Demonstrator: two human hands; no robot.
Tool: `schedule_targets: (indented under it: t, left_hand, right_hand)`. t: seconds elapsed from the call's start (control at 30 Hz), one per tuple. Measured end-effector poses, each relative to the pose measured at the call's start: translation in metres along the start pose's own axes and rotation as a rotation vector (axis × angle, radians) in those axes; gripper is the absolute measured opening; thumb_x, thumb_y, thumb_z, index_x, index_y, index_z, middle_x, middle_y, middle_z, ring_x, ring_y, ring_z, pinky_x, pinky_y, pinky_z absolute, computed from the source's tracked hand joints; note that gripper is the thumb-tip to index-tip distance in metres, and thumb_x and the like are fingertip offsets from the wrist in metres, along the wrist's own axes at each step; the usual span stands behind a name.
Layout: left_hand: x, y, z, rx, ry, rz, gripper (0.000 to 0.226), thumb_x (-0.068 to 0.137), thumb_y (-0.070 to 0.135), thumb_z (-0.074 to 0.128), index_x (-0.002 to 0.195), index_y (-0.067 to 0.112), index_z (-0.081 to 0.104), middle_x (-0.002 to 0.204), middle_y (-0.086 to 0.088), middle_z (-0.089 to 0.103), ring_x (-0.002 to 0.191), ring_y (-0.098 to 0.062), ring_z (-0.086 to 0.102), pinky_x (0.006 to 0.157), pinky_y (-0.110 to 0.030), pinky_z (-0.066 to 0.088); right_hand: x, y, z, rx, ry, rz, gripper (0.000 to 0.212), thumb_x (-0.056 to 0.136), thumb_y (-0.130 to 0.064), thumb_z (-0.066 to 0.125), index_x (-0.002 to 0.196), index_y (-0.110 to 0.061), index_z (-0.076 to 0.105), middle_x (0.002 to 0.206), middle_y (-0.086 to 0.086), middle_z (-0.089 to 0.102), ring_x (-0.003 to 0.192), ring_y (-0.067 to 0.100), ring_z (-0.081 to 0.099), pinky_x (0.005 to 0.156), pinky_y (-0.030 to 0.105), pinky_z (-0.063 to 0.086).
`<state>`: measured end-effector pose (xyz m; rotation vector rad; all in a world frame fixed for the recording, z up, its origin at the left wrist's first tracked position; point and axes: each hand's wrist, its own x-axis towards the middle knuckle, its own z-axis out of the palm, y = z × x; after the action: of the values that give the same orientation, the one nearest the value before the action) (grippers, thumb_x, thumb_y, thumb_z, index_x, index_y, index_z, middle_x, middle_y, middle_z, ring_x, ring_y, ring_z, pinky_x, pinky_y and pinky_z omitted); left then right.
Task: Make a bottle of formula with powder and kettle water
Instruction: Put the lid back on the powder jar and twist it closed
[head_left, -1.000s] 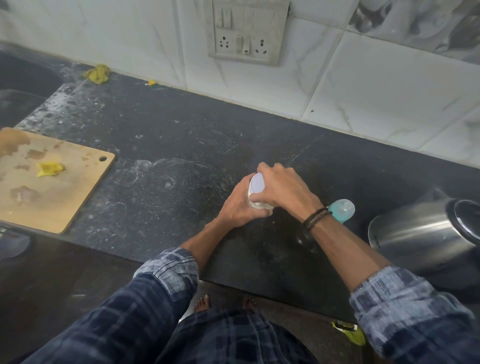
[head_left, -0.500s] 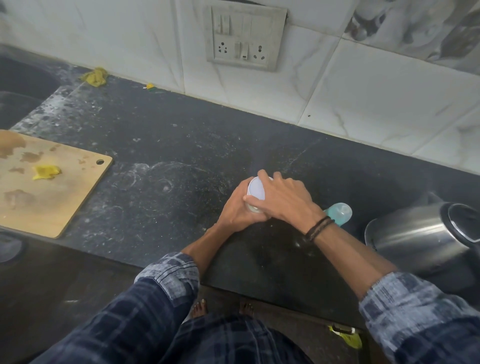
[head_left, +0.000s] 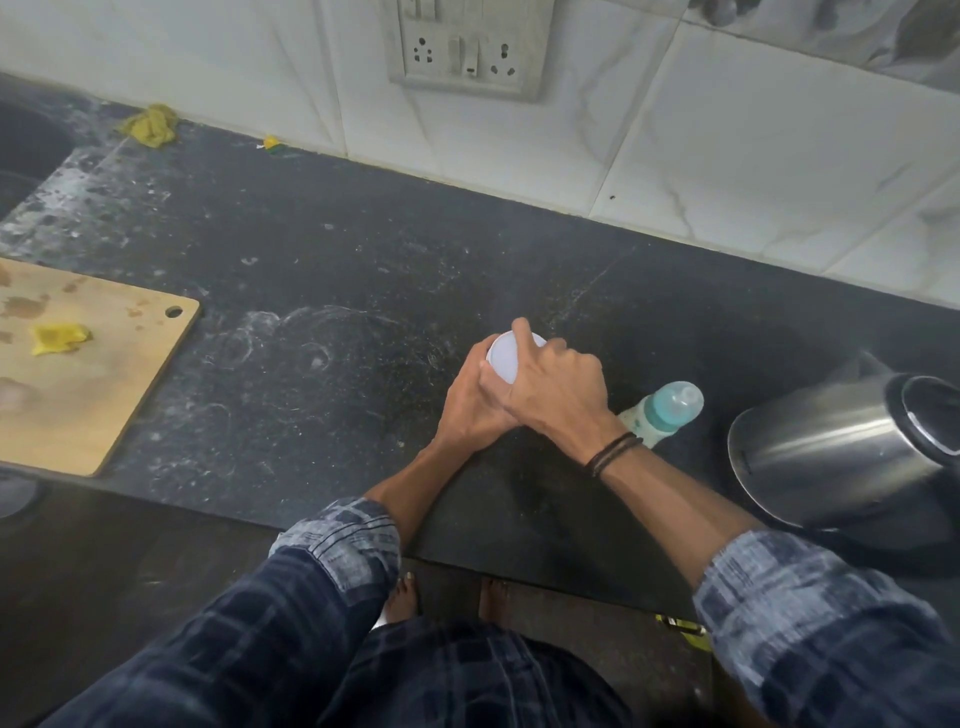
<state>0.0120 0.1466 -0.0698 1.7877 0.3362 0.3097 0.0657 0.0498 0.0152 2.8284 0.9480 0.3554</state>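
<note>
One dark, dusty counter (head_left: 311, 249) is filling the view, carrying a wooden cutting board (head_left: 104, 395) at the left and a steel kettle (head_left: 831, 447) at the right. Between them, as half a second ago, the left hand (head_left: 470, 405) is still wrapping the side of a white tub (head_left: 506, 358) standing on the counter, while the right hand (head_left: 556, 389) is curling its fingers over the lid. Just beside the right wrist, a teal-capped baby bottle (head_left: 670, 405) is sitting on the counter, more of it showing now.

The right hand (head_left: 556, 387) shifted its grip round the top of the white container (head_left: 506, 358), and its wrist uncovered more of the baby bottle (head_left: 670, 408).
</note>
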Motion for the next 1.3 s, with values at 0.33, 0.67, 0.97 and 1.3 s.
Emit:
schedule_targets:
  t: [0.33,0.67,0.97,1.3]
  left_hand:
    - [-0.002,0.007,-0.001,0.049,0.035,-0.053,0.098,0.06,0.052,0.092,0.142,0.038,0.041,0.133,0.021,0.055,0.118,-0.001,0.059,0.099,-0.038,0.053]
    - [-0.003,0.011,-0.003,0.077,0.034,-0.026,0.09,0.053,0.039,0.084,0.132,0.042,0.042,0.128,0.017,0.058,0.115,-0.006,0.059,0.095,-0.041,0.054]
    - [-0.001,0.009,-0.003,0.116,0.055,-0.042,0.094,0.054,0.035,0.093,0.134,0.039,0.043,0.125,0.018,0.058,0.114,-0.005,0.056,0.094,-0.039,0.053]
    - [-0.003,0.016,-0.006,0.104,0.065,0.05,0.093,0.058,0.03,0.092,0.126,0.064,0.039,0.13,0.019,0.057,0.121,-0.006,0.056,0.098,-0.037,0.05]
  right_hand:
    - [0.003,-0.003,-0.008,-0.007,-0.078,0.01,0.071,0.091,-0.076,0.031,0.131,-0.019,0.044,0.088,0.015,0.067,0.073,0.032,0.065,0.057,0.033,0.034]
    - [0.02,0.028,-0.019,0.087,-0.174,-0.292,0.061,0.091,-0.071,0.041,0.122,-0.019,0.043,0.087,0.013,0.067,0.066,0.03,0.048,0.058,0.034,0.037]
    - [0.044,0.049,-0.02,0.05,-0.291,-0.591,0.072,0.089,-0.073,0.047,0.142,-0.025,0.034,0.097,0.007,0.056,0.078,0.025,0.048,0.065,0.034,0.038]
    - [0.068,0.058,-0.051,0.119,-0.525,-0.751,0.076,0.078,-0.049,0.07,0.144,-0.051,0.033,0.105,-0.005,0.036,0.093,0.017,0.043,0.067,0.037,0.05]
